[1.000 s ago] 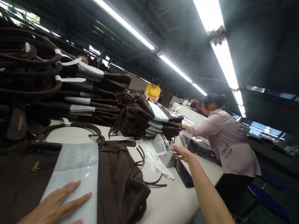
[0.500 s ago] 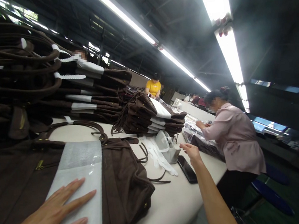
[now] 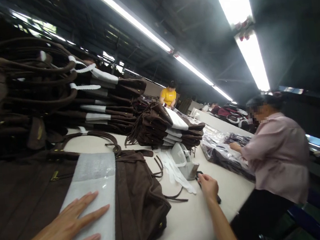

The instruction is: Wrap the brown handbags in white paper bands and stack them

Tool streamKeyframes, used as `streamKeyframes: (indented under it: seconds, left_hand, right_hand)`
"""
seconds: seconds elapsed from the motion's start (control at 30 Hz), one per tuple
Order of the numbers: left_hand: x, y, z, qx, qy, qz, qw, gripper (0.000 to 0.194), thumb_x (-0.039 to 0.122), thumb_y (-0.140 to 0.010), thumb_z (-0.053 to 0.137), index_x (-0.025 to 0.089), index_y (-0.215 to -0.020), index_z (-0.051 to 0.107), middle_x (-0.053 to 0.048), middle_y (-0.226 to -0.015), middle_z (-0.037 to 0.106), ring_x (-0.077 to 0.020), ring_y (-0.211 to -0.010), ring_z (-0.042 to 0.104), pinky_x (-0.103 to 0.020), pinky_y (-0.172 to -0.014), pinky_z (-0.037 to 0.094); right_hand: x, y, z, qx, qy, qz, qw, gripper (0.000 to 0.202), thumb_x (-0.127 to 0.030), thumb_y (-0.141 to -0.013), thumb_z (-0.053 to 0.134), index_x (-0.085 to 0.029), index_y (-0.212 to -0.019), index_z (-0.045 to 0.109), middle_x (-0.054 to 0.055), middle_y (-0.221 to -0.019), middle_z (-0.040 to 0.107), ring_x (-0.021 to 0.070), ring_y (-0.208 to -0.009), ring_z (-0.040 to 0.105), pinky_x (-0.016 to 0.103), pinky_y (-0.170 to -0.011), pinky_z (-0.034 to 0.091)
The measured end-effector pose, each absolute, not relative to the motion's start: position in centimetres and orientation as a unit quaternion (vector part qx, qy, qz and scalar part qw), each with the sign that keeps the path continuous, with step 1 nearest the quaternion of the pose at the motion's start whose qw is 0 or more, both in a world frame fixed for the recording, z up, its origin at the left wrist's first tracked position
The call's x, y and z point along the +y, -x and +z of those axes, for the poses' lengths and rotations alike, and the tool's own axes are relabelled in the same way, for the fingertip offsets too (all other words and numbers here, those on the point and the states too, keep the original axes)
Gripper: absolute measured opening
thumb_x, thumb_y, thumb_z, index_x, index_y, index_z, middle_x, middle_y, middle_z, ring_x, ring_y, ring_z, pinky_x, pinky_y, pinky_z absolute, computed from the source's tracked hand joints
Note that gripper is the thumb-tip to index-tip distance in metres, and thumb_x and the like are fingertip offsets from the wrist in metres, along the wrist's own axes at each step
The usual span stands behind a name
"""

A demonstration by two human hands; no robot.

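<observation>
Brown handbag [image 3: 140, 197]: lying at eight o'clock
White wrap [image 3: 96, 175]: already crossing it, fastening unclear
Left hand [image 3: 76, 226]: lying flat on wrap
Right hand [image 3: 210, 188]: hanging curled, grip I cannot tell

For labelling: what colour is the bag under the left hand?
The bag is dark brown; head view.

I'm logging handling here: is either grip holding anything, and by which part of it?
The left grip holds nothing, lying flat on the white strip across the brown bag. Whether the curled right grip holds anything cannot be told.
</observation>
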State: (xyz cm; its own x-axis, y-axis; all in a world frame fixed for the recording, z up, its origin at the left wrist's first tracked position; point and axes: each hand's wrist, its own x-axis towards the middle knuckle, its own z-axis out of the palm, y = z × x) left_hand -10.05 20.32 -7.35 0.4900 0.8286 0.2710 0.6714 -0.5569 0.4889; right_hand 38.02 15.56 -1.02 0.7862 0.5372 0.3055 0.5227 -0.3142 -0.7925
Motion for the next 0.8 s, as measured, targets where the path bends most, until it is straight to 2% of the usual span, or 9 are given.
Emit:
streamKeyframes:
  seconds: [0.07, 0.13, 0.2, 0.27, 0.37, 0.6, 0.8]
  left_hand:
    - [19.2, 9.9, -4.8, 0.440, -0.861, 0.146, 0.209, 0.052, 0.069, -0.083, 0.045, 0.049, -0.131, 0.049, 0.004, -0.154, 0.024, -0.0278, -0.142, 0.027, -0.049, -0.115, 0.027]
    - [18.4, 9.8, -2.4, 0.427, -0.866, 0.093, 0.243, 0.059, 0.068, -0.084, 0.045, 0.040, -0.137, 0.046, -0.005, -0.156, 0.019, -0.0305, -0.144, 0.019, -0.051, -0.116, 0.023]
    - [17.9, 9.7, -0.7, 0.427, -0.863, 0.078, 0.260, 0.058, 0.063, -0.086, 0.047, 0.037, -0.138, 0.045, -0.009, -0.157, 0.018, -0.0309, -0.145, 0.015, -0.052, -0.117, 0.019]
    - [17.6, 9.7, 0.2, 0.432, -0.858, 0.072, 0.269, 0.058, 0.058, -0.086, 0.050, 0.034, -0.139, 0.046, -0.011, -0.157, 0.021, -0.0313, -0.145, 0.015, -0.051, -0.117, 0.019]
    - [17.2, 9.7, 0.5, 0.432, -0.857, 0.082, 0.269, 0.057, 0.054, -0.085, 0.053, 0.033, -0.138, 0.048, -0.012, -0.156, 0.024, -0.0340, -0.144, 0.018, -0.052, -0.116, 0.021]
    - [17.0, 10.1, 0.1, 0.421, -0.858, 0.120, 0.270, 0.060, 0.054, -0.081, 0.059, 0.032, -0.136, 0.051, -0.013, -0.153, 0.031, -0.0364, -0.143, 0.023, -0.052, -0.116, 0.023]
    - [17.2, 10.3, -0.9, 0.411, -0.858, 0.157, 0.266, 0.060, 0.055, -0.079, 0.061, 0.030, -0.133, 0.055, -0.015, -0.151, 0.032, -0.0361, -0.142, 0.024, -0.051, -0.117, 0.021]
  right_hand:
    - [15.4, -34.7, 0.7, -0.346, 0.753, 0.054, 0.557, 0.037, -0.050, -0.067, 0.070, -0.015, -0.076, 0.074, 0.007, -0.070, 0.071, 0.0201, -0.067, 0.062, 0.027, -0.062, 0.046]
    - [15.8, -30.1, 2.8, -0.364, 0.668, 0.165, 0.628, 0.049, -0.050, -0.058, 0.081, -0.011, -0.087, 0.075, 0.008, -0.073, 0.071, 0.0152, -0.060, 0.058, 0.024, -0.057, 0.046]
    - [16.6, -24.8, 4.6, -0.395, 0.612, 0.309, 0.611, 0.049, -0.047, -0.054, 0.086, -0.011, -0.086, 0.075, 0.008, -0.073, 0.071, 0.0104, -0.056, 0.055, 0.020, -0.051, 0.044]
    - [17.6, -19.2, 5.5, -0.430, 0.577, 0.430, 0.546, 0.045, -0.045, -0.055, 0.087, -0.010, -0.081, 0.075, 0.008, -0.071, 0.070, 0.0077, -0.054, 0.054, 0.016, -0.048, 0.042]
    - [19.5, -12.1, 4.9, -0.450, 0.545, 0.524, 0.476, 0.039, -0.039, -0.058, 0.086, -0.009, -0.079, 0.074, 0.008, -0.070, 0.070, 0.0070, -0.053, 0.056, 0.014, -0.047, 0.043]
    - [25.2, -4.0, 1.8, -0.414, 0.572, 0.535, 0.464, 0.012, -0.017, -0.069, 0.075, -0.007, -0.068, 0.069, 0.006, -0.059, 0.067, 0.0055, -0.044, 0.053, 0.013, -0.044, 0.044]
    - [26.5, -2.9, -0.5, -0.425, 0.595, 0.508, 0.456, 0.013, -0.013, -0.073, 0.069, -0.009, -0.061, 0.065, 0.004, -0.052, 0.064, 0.0059, -0.039, 0.051, 0.013, -0.039, 0.040]
